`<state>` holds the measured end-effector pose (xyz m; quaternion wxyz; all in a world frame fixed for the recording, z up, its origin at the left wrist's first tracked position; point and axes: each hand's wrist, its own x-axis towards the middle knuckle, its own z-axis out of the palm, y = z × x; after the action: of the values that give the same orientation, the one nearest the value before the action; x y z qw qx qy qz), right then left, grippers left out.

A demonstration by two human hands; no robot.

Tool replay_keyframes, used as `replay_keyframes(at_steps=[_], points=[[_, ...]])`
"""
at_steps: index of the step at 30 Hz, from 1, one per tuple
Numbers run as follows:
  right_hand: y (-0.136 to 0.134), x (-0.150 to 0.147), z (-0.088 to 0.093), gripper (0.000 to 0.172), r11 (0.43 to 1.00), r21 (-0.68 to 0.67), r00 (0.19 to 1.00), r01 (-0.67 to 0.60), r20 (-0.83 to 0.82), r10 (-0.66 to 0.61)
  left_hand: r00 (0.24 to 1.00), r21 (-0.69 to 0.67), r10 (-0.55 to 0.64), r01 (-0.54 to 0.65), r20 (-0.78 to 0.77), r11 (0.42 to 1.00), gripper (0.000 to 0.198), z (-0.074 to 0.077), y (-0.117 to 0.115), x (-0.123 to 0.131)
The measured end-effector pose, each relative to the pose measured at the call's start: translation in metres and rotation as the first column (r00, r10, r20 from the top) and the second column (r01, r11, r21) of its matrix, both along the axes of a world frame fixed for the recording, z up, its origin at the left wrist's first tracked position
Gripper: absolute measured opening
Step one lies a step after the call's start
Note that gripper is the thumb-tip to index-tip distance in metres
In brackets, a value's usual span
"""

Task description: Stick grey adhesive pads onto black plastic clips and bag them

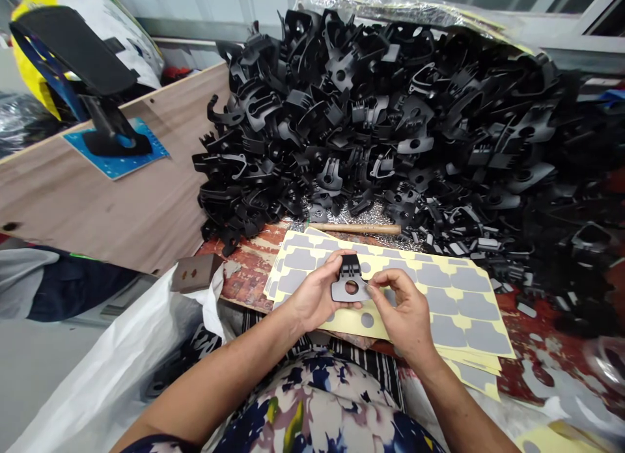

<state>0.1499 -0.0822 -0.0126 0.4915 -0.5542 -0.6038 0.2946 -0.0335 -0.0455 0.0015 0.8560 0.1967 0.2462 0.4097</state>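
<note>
Clip (pixel 349 275) | held just above sticker sheets (pixel 434 277) on desk (pixel 248 265) | left hand (pixel 316 298) grip: around its left side, flat face up, presumably steadying it | right hand (pixel 406 311) grip: pinching its right corner

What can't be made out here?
All in the head view:
Back of the held part: turned away, in the left hand.
Whether the right hand pinches a sticker: too small.
Sheet count in the sticker stack: sheets overlap.
Clear object: blurred, cut by right edge.
</note>
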Motion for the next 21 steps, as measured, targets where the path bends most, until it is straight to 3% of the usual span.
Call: replay_keyframes(at_steps=[6, 10, 13, 16, 18, 20, 21], points=[[0.0, -0.001, 0.0, 0.01, 1.0, 0.005, 1.0, 0.006, -0.012, -0.006, 1.0, -0.006, 0.021, -0.021, -0.018, 1.0, 0.037, 0.002, -0.001, -0.001], [-0.001, -0.005, 0.005, 0.011, 0.996, 0.09, 0.987, -0.022, 0.158, 0.007, 0.997, 0.064, 0.024, -0.019, -0.068, 0.998, 0.048, 0.005, -0.006, 0.002], [-0.004, -0.011, 0.005, 0.016, 0.974, 0.222, 0.947, -0.044, 0.319, -0.03, 0.971, 0.202, 0.131, -0.09, -0.201, 0.975, 0.057, 0.002, -0.012, 0.009], [-0.007, -0.014, 0.003, 0.026, 0.953, 0.292, 0.893, -0.08, 0.447, -0.062, 0.895, 0.314, 0.302, -0.199, -0.327, 0.928, 0.049, -0.004, -0.017, 0.017], [-0.009, -0.013, 0.004, 0.031, 0.957, 0.282, 0.85, -0.066, 0.518, -0.094, 0.867, 0.344, 0.328, -0.198, -0.375, 0.918, 0.047, -0.005, -0.021, 0.015], [-0.008, -0.009, 0.008, 0.044, 0.983, 0.179, 0.85, -0.028, 0.522, -0.07, 0.879, 0.33, 0.243, -0.106, -0.41, 0.938, 0.051, 0.0, -0.028, 0.002], [-0.006, -0.005, 0.011, 0.051, 0.996, 0.075, 0.874, -0.051, 0.485, 0.008, 0.891, 0.313, 0.17, -0.033, -0.421, 0.949, 0.052, 0.005, -0.033, -0.011]])
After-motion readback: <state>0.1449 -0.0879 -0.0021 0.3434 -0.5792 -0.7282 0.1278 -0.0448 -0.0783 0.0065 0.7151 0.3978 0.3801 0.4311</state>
